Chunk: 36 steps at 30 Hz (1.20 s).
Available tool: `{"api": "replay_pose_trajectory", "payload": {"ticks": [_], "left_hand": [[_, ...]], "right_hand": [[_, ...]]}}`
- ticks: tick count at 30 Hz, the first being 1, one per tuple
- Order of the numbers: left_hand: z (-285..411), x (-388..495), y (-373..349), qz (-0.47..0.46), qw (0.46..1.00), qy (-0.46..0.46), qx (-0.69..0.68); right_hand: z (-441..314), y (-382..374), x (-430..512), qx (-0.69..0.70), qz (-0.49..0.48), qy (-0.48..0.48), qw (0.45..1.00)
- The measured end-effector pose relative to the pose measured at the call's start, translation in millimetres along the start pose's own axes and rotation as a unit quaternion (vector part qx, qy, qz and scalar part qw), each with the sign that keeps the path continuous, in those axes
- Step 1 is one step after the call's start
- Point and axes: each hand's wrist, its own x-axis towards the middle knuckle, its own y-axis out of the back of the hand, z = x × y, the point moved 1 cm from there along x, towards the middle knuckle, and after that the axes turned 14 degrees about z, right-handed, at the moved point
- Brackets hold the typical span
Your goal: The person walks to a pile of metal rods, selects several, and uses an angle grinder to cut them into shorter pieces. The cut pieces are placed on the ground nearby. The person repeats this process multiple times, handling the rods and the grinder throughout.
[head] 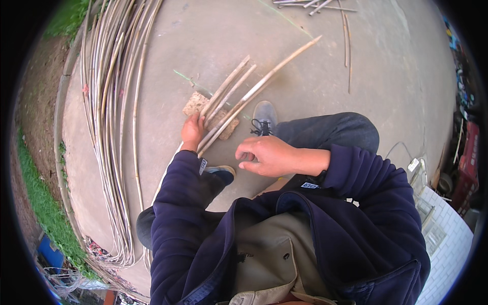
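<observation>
My left hand (192,131) grips the near part of several bamboo poles (228,87), its fingertips curled over the leftmost one. These poles rest across a rough, tan brick-like block (195,103) on the concrete, and the poles hide its middle. Among them, a longer bamboo pole (282,68) reaches farthest out, to the upper right. Their near ends pass behind my left forearm. To the right of the poles, my right hand (267,154) hovers apart from them. Its fingers are loosely curled, with a gap to the thumb, and nothing shows in it.
A large bundle of long bamboo poles (110,114) lies on the left, beside a concrete curb (61,126). Short poles (320,4) and two thin sticks (347,53) lie farther off. My shoe (265,114) is near the block. A white socket strip (413,164) with a cable is at right.
</observation>
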Motion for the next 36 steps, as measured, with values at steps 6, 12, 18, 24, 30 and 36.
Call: {"api": "replay_pose_trajectory", "payload": {"ticks": [6, 12, 18, 24, 30, 36], "left_hand": [[24.9, 18.3, 5.4, 0.01, 0.999, -0.012, -0.043], [30.6, 16.6, -5.9, -0.017, 0.999, 0.011, -0.034], [37.3, 7.4, 8.6, -0.039, 0.997, -0.049, -0.052], [41.7, -8.8, 4.8, -0.027, 0.997, -0.066, -0.014], [22.1, 0.6, -7.4, -0.071, 0.997, -0.006, -0.025], [14.4, 1.2, -15.3, -0.078, 0.996, -0.03, -0.009]], "right_hand": [[-0.7, 0.5, 0.6, 0.002, -0.002, -0.008, 1.0], [-1.1, 5.3, 0.1, -0.004, 0.001, -0.018, 1.0], [2.7, 4.6, 0.7, 0.002, -0.002, 0.01, 1.0], [48.9, -1.4, 13.6, 0.084, 0.047, -0.137, 0.986], [149.5, -25.9, 66.2, 0.218, 0.15, -0.384, 0.884], [231.0, -14.1, 126.7, 0.217, 0.445, -0.4, 0.771]]}}
